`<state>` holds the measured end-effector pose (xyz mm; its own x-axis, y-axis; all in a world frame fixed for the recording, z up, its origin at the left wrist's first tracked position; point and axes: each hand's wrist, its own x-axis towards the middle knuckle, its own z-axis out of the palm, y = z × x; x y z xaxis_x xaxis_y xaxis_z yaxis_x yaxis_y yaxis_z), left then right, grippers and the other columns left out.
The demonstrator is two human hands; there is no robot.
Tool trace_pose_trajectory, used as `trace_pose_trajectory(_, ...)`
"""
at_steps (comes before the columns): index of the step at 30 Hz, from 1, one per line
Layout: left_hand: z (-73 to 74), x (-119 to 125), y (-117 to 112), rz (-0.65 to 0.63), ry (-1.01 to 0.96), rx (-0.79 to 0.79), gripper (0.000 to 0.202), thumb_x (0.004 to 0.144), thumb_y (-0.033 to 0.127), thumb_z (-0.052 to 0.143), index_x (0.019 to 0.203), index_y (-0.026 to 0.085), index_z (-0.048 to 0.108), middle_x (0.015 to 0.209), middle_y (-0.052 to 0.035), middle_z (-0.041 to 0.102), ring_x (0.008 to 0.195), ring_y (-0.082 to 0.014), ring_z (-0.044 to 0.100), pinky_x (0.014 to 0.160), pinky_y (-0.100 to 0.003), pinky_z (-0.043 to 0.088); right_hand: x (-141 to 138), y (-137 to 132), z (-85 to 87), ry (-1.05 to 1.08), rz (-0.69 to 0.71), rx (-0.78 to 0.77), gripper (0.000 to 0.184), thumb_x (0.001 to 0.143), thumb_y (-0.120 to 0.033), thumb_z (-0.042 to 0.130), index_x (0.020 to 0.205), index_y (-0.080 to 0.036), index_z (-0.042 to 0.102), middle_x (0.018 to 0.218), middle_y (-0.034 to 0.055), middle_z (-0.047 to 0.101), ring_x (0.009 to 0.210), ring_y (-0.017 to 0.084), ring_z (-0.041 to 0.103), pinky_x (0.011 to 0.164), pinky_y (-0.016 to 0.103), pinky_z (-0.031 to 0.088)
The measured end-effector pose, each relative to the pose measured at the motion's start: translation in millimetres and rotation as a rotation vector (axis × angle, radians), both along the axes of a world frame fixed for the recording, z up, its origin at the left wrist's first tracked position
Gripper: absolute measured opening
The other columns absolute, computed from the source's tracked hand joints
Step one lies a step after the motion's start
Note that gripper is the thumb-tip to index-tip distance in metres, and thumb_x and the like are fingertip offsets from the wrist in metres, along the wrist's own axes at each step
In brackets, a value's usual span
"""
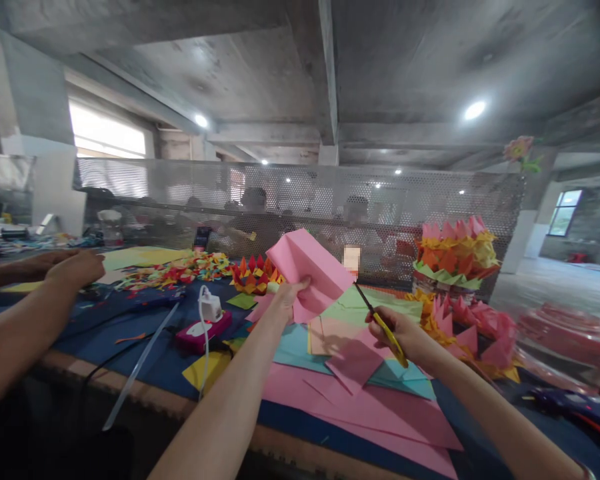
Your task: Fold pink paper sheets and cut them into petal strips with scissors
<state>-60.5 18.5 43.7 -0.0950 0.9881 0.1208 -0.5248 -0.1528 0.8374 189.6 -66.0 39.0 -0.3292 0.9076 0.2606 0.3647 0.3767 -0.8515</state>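
Note:
My left hand [291, 298] pinches a folded sheet of pink paper [313, 270] and holds it up above the table. Yellow-handled scissors [389, 337] are in my right hand [397, 328], their dark blades pointing up and left toward the paper's right corner. Whether the blades touch the paper, I cannot tell. Beneath both hands lie loose pink sheets [365, 403], with blue sheets [410, 377] and pale green sheets [380, 303] among them. Right of my right hand are pink and yellow paper petals [455, 327].
At left are a co-worker's hands [73, 268]. A magenta power strip [205, 330] holds a white plug [211, 308]. Colourful paper scraps [180, 272] lie beyond. Stacked paper flowers [455, 250], a clear red-tinted jar [565, 343] and a glue gun [575, 410] are at right. A perforated screen [300, 193] stands behind.

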Motion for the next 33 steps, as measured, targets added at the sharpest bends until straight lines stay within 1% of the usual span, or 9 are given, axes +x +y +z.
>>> trace_pose_trajectory(3,-1.2,-1,2,0.045,0.010,0.006,0.048,0.051,0.025,0.083,0.094,0.012,0.067,0.074,-0.0087,0.072,0.075,-0.0267,0.068,0.073,-0.038,0.055,1,-7,-1.8,-0.014,0.086,-0.064,0.043,0.085,-0.061,0.044,0.093,-0.020,0.055,0.063,-0.0045,0.047,0.054,0.011,0.047,0.054,0.024,0.043)
trace_pose_trajectory(6,-1.6,0,3,0.041,0.003,0.022,0.045,0.052,0.026,0.084,0.092,0.012,0.068,0.076,-0.0084,0.072,0.072,-0.0254,0.068,0.071,-0.037,0.055,2,-11,-3.8,-0.081,0.139,-0.103,0.052,0.087,-0.065,0.034,0.094,-0.019,0.057,0.057,-0.0046,0.045,0.048,0.011,0.044,0.048,0.023,0.038)
trace_pose_trajectory(9,-2.2,1,3,-0.007,-0.009,0.044,0.045,0.053,0.025,0.083,0.093,0.011,0.069,0.079,-0.0088,0.073,0.070,-0.0243,0.067,0.070,-0.037,0.055,0,-13,-1.7,-0.142,0.143,-0.054,0.054,0.088,-0.066,0.033,0.093,-0.019,0.059,0.056,-0.0045,0.043,0.046,0.011,0.042,0.046,0.022,0.035)
trace_pose_trajectory(13,-3.4,3,2,-0.094,-0.004,0.049,0.047,0.053,0.025,0.084,0.094,0.010,0.069,0.084,-0.0104,0.073,0.070,-0.0234,0.067,0.071,-0.037,0.055,-4,-18,5.9,-0.173,0.120,0.059,0.049,0.090,-0.061,0.035,0.101,-0.019,0.059,0.057,-0.0044,0.043,0.050,0.011,0.042,0.050,0.023,0.034)
trace_pose_trajectory(16,-3.2,6,1,-0.127,0.040,0.057,0.046,0.053,0.025,0.084,0.093,0.009,0.069,0.085,-0.0123,0.072,0.071,-0.0238,0.067,0.071,-0.036,0.055,-6,-21,9.9,-0.169,0.129,0.083,0.048,0.090,-0.060,0.038,0.106,-0.018,0.058,0.057,-0.0048,0.043,0.050,0.011,0.042,0.051,0.023,0.035)
trace_pose_trajectory(21,0.6,11,-5,-0.176,0.057,0.027,0.046,0.054,0.026,0.084,0.093,0.008,0.070,0.080,-0.0131,0.072,0.069,-0.0250,0.066,0.069,-0.037,0.054,-7,-21,9.3,-0.163,0.131,0.093,0.048,0.089,-0.059,0.040,0.104,-0.018,0.059,0.057,-0.0047,0.042,0.049,0.011,0.042,0.050,0.023,0.035)
trace_pose_trajectory(25,4.0,13,-11,-0.154,0.097,0.015,0.037,0.054,0.024,0.084,0.085,0.009,0.071,0.074,-0.0098,0.072,0.063,-0.0218,0.064,0.064,-0.033,0.053,-6,-21,6.9,-0.191,0.126,0.103,0.051,0.091,-0.059,0.035,0.106,-0.016,0.059,0.054,-0.0045,0.043,0.048,0.011,0.043,0.049,0.024,0.036)
trace_pose_trajectory(29,5.6,12,-16,-0.129,0.168,0.062,0.034,0.055,0.027,0.083,0.081,0.010,0.071,0.076,-0.0093,0.072,0.068,-0.0216,0.065,0.066,-0.031,0.052,-7,-20,5.1,-0.181,0.121,0.083,0.052,0.092,-0.059,0.034,0.107,-0.015,0.058,0.053,-0.0051,0.042,0.046,0.010,0.042,0.050,0.024,0.037)
trace_pose_trajectory(33,5.6,12,-17,-0.140,0.182,0.079,0.036,0.053,0.029,0.084,0.081,0.011,0.072,0.078,-0.0090,0.073,0.070,-0.0212,0.065,0.066,-0.031,0.051,-7,-20,4.0,-0.158,0.127,0.076,0.052,0.092,-0.059,0.034,0.108,-0.015,0.057,0.052,-0.0060,0.040,0.044,0.009,0.040,0.048,0.024,0.036)
